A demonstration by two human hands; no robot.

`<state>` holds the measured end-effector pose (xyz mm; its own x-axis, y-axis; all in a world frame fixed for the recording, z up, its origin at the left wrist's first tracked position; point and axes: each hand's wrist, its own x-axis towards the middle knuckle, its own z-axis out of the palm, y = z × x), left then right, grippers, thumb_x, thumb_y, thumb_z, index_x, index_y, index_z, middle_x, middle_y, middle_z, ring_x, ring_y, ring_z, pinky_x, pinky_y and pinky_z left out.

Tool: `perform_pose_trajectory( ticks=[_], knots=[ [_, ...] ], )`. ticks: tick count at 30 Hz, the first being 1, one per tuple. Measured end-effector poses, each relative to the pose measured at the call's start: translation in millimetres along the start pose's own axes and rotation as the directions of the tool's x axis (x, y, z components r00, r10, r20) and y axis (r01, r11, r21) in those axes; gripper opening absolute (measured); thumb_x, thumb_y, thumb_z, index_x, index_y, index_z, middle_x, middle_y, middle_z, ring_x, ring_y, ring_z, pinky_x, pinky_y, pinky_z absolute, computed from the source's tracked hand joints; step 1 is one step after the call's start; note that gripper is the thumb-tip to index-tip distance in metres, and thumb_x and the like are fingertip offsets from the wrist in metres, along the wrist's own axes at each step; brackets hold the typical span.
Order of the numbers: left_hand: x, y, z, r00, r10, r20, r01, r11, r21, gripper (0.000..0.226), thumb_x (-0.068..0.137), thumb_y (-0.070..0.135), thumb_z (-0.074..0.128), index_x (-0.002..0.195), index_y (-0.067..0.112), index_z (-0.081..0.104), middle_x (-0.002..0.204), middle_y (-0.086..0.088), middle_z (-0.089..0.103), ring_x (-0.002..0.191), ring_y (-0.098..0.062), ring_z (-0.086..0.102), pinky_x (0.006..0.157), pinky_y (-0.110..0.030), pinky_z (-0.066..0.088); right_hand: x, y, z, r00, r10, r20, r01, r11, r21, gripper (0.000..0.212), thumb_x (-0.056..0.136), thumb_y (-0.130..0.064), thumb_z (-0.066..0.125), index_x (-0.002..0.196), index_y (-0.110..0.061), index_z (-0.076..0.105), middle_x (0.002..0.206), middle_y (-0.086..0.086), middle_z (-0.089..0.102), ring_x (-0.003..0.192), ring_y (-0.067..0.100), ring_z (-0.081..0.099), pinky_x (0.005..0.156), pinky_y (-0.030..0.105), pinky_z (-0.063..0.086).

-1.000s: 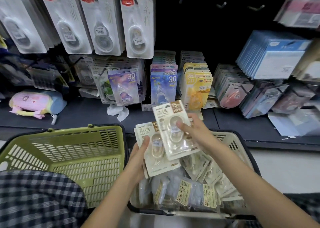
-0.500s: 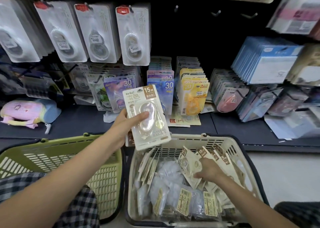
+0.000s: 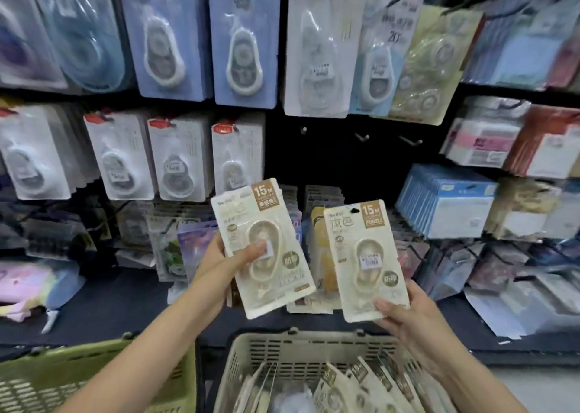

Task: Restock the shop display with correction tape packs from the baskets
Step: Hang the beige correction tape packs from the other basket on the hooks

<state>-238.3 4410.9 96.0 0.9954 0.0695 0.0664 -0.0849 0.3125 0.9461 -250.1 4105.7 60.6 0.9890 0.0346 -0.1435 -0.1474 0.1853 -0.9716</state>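
Item: two cream correction tape packs, both raised before the display.
Left hand (image 3: 219, 263): gripped the left pack (image 3: 263, 249), thumb across its blister, as half a second earlier.
Right hand (image 3: 411, 321): half a second earlier down in the beige basket (image 3: 301, 346); now lifted, fingers pinching the right pack (image 3: 365, 260) by its lower edge.
Bare hooks (image 3: 361, 136): directly above, on the dark panel.
More packs remained in the basket.
Judgement: picking finished for this pair; hanging follows.
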Motion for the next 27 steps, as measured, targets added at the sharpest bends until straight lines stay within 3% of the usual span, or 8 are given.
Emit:
perform_pose_trajectory(
  ticks=[3, 7, 17, 20, 22, 24, 26, 27],
  knots=[
    [13.5, 34.7, -3.7, 0.994, 0.11, -0.028, -0.11, 0.994, -0.019, 0.066, 0.065, 0.021, 0.084, 0.124, 0.016, 0.056, 0.113, -0.004, 0.072, 0.101, -0.024, 0.07, 0.079, -0.038, 0.056, 20.8, -31.5, 43.4, 0.983, -0.179, 0.047, 0.179, 0.984, 0.015, 0.032, 0.082, -0.001, 0.065, 0.108, -0.016, 0.056, 0.101, 0.002, 0.073, 0.094, 0.019, 0.07, 0.068, 0.027, 0.058],
    [19.1, 61.5, -19.9, 0.971, 0.218, -0.097, -0.225, 0.972, -0.067, 0.055, 0.067, 0.022, 0.075, 0.119, 0.018, 0.059, 0.108, -0.002, 0.074, 0.093, -0.02, 0.072, 0.065, -0.026, 0.058, 45.6, -50.5, 95.3, 0.95, -0.299, 0.084, 0.299, 0.954, 0.022, 0.027, 0.089, -0.003, 0.06, 0.109, -0.021, 0.061, 0.104, -0.002, 0.073, 0.095, 0.013, 0.07, 0.068, 0.02, 0.055],
    [21.8, 65.3, -31.2, 0.955, 0.245, -0.166, -0.264, 0.959, -0.105, 0.063, 0.066, 0.021, 0.072, 0.126, 0.01, 0.055, 0.101, -0.006, 0.074, 0.075, -0.017, 0.074, 0.042, -0.02, 0.051, 84.0, -52.7, 139.2, 0.962, -0.27, 0.043, 0.259, 0.951, 0.171, 0.026, 0.09, 0.003, 0.056, 0.111, -0.011, 0.06, 0.103, 0.006, 0.073, 0.095, 0.021, 0.07, 0.071, 0.026, 0.058],
    [28.0, 66.4, -26.7, 0.961, 0.237, -0.142, -0.256, 0.958, -0.129, 0.064, 0.065, 0.023, 0.075, 0.125, 0.013, 0.056, 0.105, -0.004, 0.074, 0.085, -0.02, 0.074, 0.053, -0.023, 0.056, 91.6, -51.5, 142.0, 0.971, -0.239, 0.014, 0.234, 0.96, 0.153, 0.025, 0.09, 0.002, 0.058, 0.113, -0.009, 0.059, 0.107, 0.009, 0.071, 0.097, 0.022, 0.069, 0.074, 0.029, 0.058],
    [32.0, 65.7, -19.8, 0.964, 0.231, -0.13, -0.248, 0.961, -0.125, 0.06, 0.063, 0.025, 0.078, 0.12, 0.017, 0.06, 0.105, -0.001, 0.075, 0.092, -0.02, 0.072, 0.06, -0.022, 0.057, 93.0, -56.4, 147.1, 0.975, -0.222, -0.029, 0.224, 0.973, 0.061, 0.025, 0.09, -0.003, 0.06, 0.114, -0.01, 0.056, 0.112, 0.01, 0.068, 0.097, 0.02, 0.068, 0.076, 0.028, 0.057],
    [34.2, 64.5, -11.0, 0.967, 0.227, -0.115, -0.239, 0.967, -0.094, 0.062, 0.06, 0.028, 0.087, 0.116, 0.021, 0.062, 0.107, 0.001, 0.074, 0.096, -0.018, 0.072, 0.069, -0.025, 0.056, 93.5, -60.2, 149.9, 0.958, -0.247, -0.144, 0.211, 0.951, -0.224, 0.042, 0.089, -0.016, 0.064, 0.126, -0.012, 0.044, 0.121, 0.004, 0.058, 0.106, 0.016, 0.059, 0.083, 0.027, 0.051],
    [36.0, 61.5, -2.4, 0.973, 0.208, -0.095, -0.215, 0.974, -0.065, 0.07, 0.055, 0.036, 0.089, 0.118, 0.021, 0.062, 0.11, 0.0, 0.073, 0.1, -0.02, 0.07, 0.081, -0.034, 0.054, 87.2, -63.5, 149.3, 0.895, -0.357, -0.268, 0.2, 0.857, -0.474, 0.055, 0.089, -0.029, 0.063, 0.135, -0.016, 0.035, 0.131, 0.002, 0.045, 0.121, 0.018, 0.046, 0.096, 0.031, 0.041],
    [36.5, 59.6, 1.7, 0.977, 0.195, -0.086, -0.2, 0.978, -0.06, 0.075, 0.053, 0.039, 0.088, 0.12, 0.02, 0.061, 0.111, -0.001, 0.073, 0.102, -0.021, 0.07, 0.085, -0.039, 0.053, 81.0, -66.2, 149.2, 0.857, -0.44, -0.268, 0.264, 0.822, -0.505, 0.052, 0.09, -0.034, 0.06, 0.133, -0.02, 0.036, 0.13, -0.002, 0.045, 0.121, 0.012, 0.044, 0.094, 0.027, 0.039]
  ],
)
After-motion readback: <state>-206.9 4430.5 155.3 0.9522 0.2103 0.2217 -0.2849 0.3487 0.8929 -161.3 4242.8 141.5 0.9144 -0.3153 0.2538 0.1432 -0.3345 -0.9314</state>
